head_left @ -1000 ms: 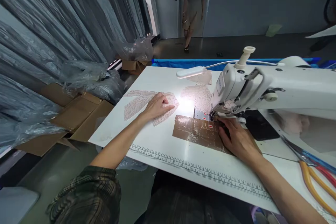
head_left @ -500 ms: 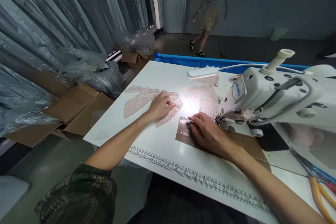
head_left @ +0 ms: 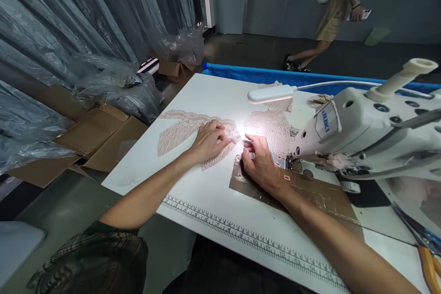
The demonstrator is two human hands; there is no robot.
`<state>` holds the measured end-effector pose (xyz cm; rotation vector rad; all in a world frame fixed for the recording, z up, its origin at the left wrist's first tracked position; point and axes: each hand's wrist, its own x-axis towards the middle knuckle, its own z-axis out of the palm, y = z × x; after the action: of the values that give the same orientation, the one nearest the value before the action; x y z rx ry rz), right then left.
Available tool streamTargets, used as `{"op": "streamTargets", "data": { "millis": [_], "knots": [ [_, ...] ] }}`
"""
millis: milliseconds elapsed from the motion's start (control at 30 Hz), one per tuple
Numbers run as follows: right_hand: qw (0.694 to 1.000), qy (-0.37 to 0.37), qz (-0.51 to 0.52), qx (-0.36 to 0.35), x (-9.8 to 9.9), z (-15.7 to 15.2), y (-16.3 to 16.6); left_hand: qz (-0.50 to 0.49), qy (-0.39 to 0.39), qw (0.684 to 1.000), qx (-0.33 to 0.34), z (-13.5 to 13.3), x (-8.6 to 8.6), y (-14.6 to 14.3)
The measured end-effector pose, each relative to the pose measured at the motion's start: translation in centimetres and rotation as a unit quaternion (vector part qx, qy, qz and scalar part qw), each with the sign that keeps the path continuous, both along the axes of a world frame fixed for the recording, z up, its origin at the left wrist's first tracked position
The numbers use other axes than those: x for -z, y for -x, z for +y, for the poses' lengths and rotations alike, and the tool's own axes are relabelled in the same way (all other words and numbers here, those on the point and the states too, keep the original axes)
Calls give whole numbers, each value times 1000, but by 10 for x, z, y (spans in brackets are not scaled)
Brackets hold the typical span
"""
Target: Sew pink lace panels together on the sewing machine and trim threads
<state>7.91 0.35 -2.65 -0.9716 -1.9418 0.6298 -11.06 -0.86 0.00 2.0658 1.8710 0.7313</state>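
Observation:
My left hand (head_left: 208, 141) rests on a pale pink lace piece (head_left: 179, 133) lying on the white sewing table (head_left: 206, 96), fingers curled and pressing its right edge. My right hand (head_left: 259, 161) is just to the right of it, fingers pinched together near that lace edge, over the left end of a brown taped plate (head_left: 310, 190). What the right fingers pinch is too small to see. More lace (head_left: 268, 125) lies under the lamp glare. The white sewing machine (head_left: 372, 138) stands to the right.
A lamp (head_left: 272, 94) on a flexible arm lights the table. A printed ruler (head_left: 248, 236) runs along the near edge. Orange-handled scissors (head_left: 429, 262) lie at far right. Cardboard boxes (head_left: 99, 135) and plastic sheeting (head_left: 69, 32) stand left. A person (head_left: 330, 14) walks behind.
My right hand moved left from the needle area across the brown plate to beside my left hand. The person in the background walked right. The view shifted slightly.

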Motion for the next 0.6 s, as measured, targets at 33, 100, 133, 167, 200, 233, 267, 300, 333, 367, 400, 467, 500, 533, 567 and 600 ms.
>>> {"op": "streamTargets", "data": {
  "millis": [33,100,133,167,200,233,267,300,333,367,400,467,500,533,567,600],
  "knots": [
    [1000,-1,-2,-2,0,0,0,-13,3,1000,0,0,0,0],
    [1000,-7,-12,-6,0,1,0,-40,9,999,-2,0,0,1],
    [1000,-10,-17,-7,1,1,0,-51,12,999,-4,0,0,1],
    [1000,-12,-21,-9,1,1,0,-59,16,998,-5,0,0,2],
    [1000,-14,-25,-12,2,0,0,-67,20,998,-7,0,-1,2],
    [999,-15,-28,-16,2,0,0,-74,24,997,-7,0,-1,3],
    [999,-16,-31,-23,3,0,0,-81,26,996,-9,0,-2,3],
    [999,-16,-36,-33,3,-1,0,-88,27,996,-11,0,-2,4],
    [998,-16,-42,-43,4,-1,-1,-94,29,995,-13,1,-2,4],
    [997,-17,-48,-52,4,-1,-1,-97,30,995,-14,1,-3,4],
    [997,-19,-54,-59,5,-1,-1,-100,32,994,-16,1,-3,5],
    [995,-34,-69,-63,5,-1,-2,-102,37,994,-19,1,-3,5],
    [994,-47,-80,-62,5,-1,-1,-102,38,994,-20,1,-2,5],
    [992,-61,-95,-64,5,-1,-1,-102,38,994,-21,1,-2,5],
    [988,-75,-116,-69,5,-2,0,-101,37,994,-21,1,-1,5],
    [983,-87,-143,-77,4,-2,0,-99,36,994,-19,0,0,4]
  ]
}}
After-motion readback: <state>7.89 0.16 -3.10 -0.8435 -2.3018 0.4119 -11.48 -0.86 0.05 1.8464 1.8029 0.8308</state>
